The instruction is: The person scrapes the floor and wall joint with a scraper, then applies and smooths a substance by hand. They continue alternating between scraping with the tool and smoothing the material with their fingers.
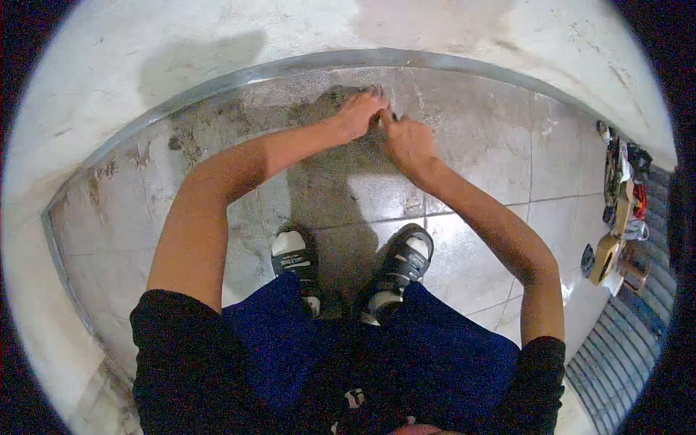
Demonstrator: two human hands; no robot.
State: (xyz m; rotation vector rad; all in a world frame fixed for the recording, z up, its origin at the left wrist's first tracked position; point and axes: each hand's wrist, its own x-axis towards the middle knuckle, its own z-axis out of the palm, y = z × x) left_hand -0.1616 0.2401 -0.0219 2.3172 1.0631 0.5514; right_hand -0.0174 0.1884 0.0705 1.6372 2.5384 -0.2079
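Both of my arms reach forward, and the hands meet over the floor close to the wall. My left hand point(357, 114) is closed, its fingers curled toward the right hand. What it holds, if anything, is hidden. My right hand point(409, 143) is closed too, the forefinger side touching or almost touching the left fingertips. A small dark bit point(395, 117) shows at the top of the right fist; it is too small to name. Beneath the hands lies the grey tiled floor point(478, 138), with dark smudges to the left.
A pale wall point(304, 29) curves ahead, edged by a grey strip point(391, 56). At the right, shoes and other mixed items point(616, 217) lie along the wall beside a ribbed metal shutter point(616, 355). My feet in dark sandals point(406, 261) stand below.
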